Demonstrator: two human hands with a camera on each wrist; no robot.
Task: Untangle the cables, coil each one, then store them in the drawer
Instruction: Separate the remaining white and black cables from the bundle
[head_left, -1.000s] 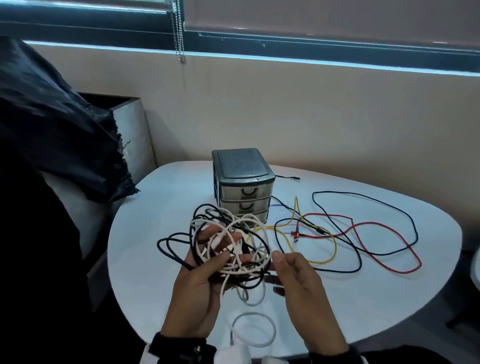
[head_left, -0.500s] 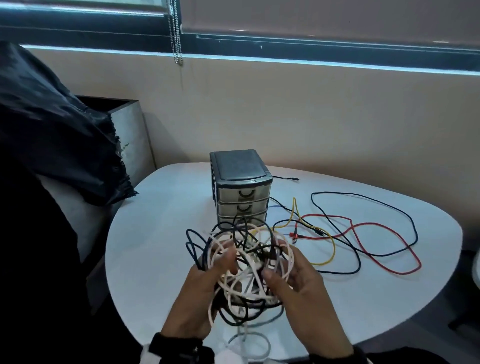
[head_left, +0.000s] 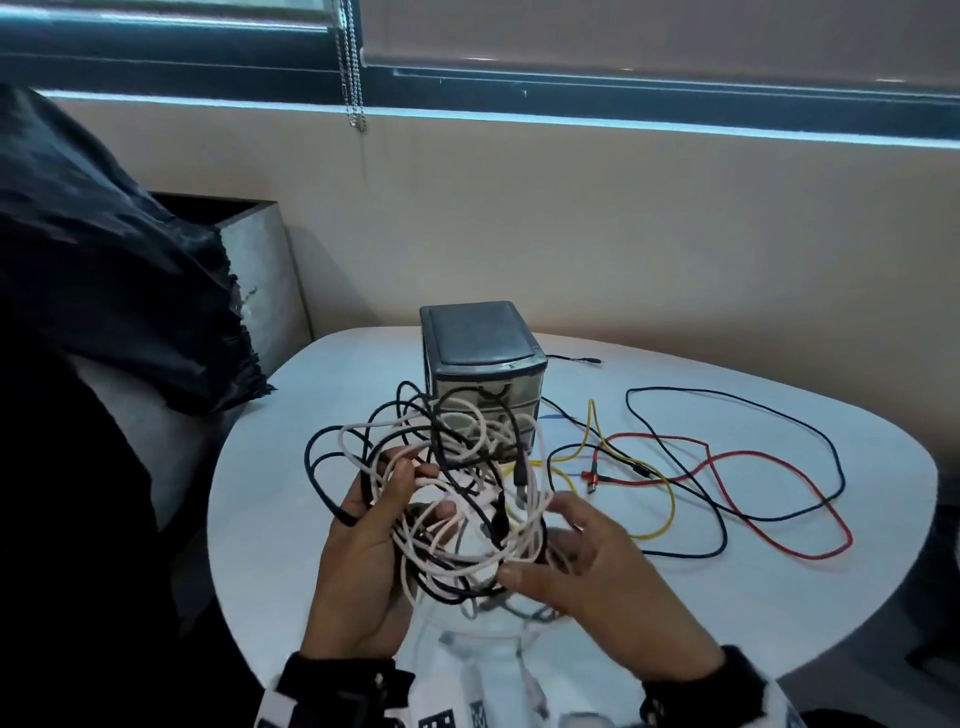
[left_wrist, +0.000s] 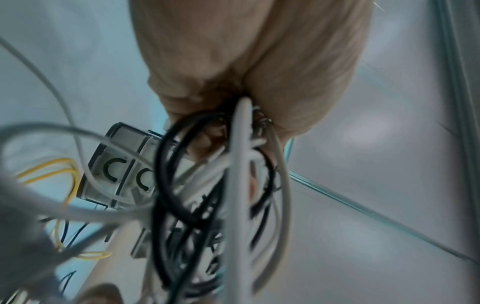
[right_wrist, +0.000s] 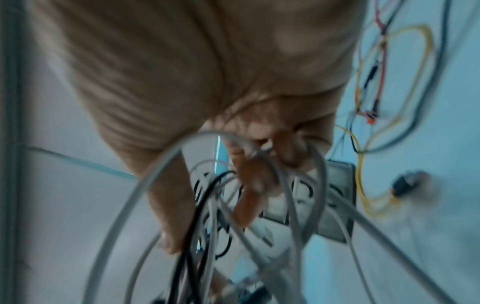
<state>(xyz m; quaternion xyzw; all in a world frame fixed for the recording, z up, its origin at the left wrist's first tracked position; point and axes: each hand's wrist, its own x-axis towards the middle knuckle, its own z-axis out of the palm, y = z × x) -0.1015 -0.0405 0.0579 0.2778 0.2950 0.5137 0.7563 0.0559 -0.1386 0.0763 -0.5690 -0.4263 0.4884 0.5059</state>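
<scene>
Currently, tangle of white and black cables (head_left: 457, 499) held up above the table's (head_left: 291, 545) near edge, at 6 o'clock from the drawer unit (head_left: 480, 364). Left hand (head_left: 363, 566) grasps its left side, strands threaded between fingers; right hand (head_left: 587, 561) clasps the right side, likely bracing so loops can be picked apart. Red, yellow and dark cables (head_left: 727, 467) lie loose at 3 o'clock. No readable labels or writing.
</scene>
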